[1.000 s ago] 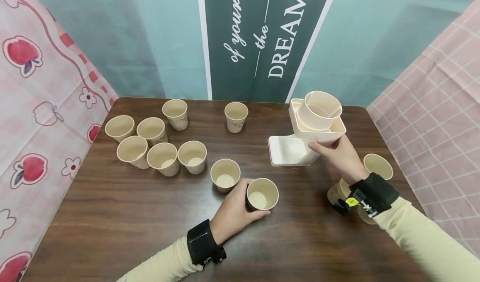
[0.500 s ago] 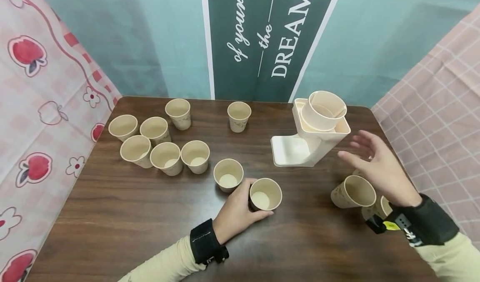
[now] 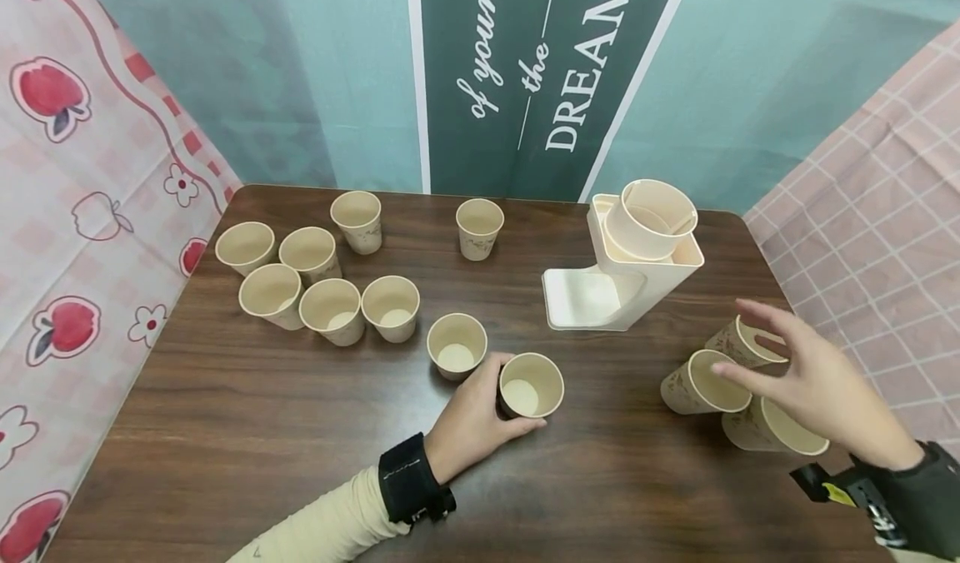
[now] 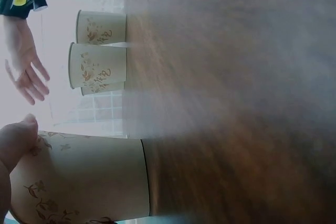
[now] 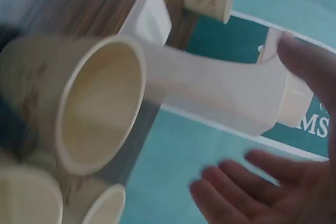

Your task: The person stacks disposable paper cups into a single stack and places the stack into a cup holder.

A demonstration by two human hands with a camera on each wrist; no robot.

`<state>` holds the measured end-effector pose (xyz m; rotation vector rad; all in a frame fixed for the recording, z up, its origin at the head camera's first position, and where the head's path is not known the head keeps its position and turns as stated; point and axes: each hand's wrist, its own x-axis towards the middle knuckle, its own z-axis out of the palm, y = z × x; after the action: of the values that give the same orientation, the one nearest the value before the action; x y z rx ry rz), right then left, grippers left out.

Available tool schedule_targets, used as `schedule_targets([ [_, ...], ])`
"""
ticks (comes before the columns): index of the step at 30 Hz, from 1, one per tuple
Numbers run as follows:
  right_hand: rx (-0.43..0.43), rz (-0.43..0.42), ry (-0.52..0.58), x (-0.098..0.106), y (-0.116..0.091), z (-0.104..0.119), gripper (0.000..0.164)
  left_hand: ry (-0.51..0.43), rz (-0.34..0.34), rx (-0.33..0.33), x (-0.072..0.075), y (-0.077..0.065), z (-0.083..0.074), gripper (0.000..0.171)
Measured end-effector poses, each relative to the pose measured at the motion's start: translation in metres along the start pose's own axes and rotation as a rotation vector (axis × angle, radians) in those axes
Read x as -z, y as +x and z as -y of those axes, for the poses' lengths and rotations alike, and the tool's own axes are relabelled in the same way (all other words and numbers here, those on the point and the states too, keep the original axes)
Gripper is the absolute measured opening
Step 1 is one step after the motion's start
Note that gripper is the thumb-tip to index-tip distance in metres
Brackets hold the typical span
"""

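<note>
My left hand [image 3: 474, 425] grips an upright paper cup [image 3: 531, 386] standing on the table, thumb on its near side and fingers round its left. In the left wrist view that printed cup [image 4: 89, 177] fills the lower left. My right hand [image 3: 825, 388] is spread with nothing in it, over a group of three paper cups at the right: a left one [image 3: 701, 384], a back one [image 3: 742, 342] and a front one [image 3: 768, 430]. The right wrist view shows thumb and fingers [image 5: 236, 192] apart, with a cup [image 5: 100, 103] close by.
A white dispenser-like stand [image 3: 630, 271] with a round ring on top stands at the back right. Another cup [image 3: 457, 346] sits just left of the held one. Several more cups [image 3: 330, 311] cluster at the left, and a single cup [image 3: 478, 228] stands at the back middle.
My right hand has let go of the white stand and moved right and toward me, over the three cups. My left hand stays on its cup.
</note>
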<state>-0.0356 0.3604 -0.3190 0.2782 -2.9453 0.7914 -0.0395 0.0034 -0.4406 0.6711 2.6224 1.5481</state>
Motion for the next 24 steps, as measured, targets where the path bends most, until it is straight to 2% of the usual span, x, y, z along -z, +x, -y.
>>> schedule_targets([
  [5, 0.176, 0.062, -0.161, -0.009, -0.016, -0.006, 0.098, -0.001, 0.0, 0.0, 0.0, 0.0, 0.001, 0.072],
  [9, 0.178, 0.126, -0.188, -0.017, -0.019, -0.011, 0.105, -0.003, -0.005, 0.0, 0.001, 0.0, 0.001, 0.072],
  [13, 0.156, 0.145, -0.18, -0.024, -0.018, -0.019, 0.106, 0.001, -0.003, 0.0, 0.001, 0.001, 0.001, 0.071],
  [18, 0.113, 0.183, -0.191, -0.03, -0.018, -0.026, 0.105, -0.006, 0.004, 0.008, 0.001, 0.001, 0.001, 0.071],
  [24, 0.111, 0.194, -0.222, -0.031, -0.018, -0.029, 0.098, -0.011, 0.01, 0.016, 0.0, 0.001, 0.001, 0.072],
])
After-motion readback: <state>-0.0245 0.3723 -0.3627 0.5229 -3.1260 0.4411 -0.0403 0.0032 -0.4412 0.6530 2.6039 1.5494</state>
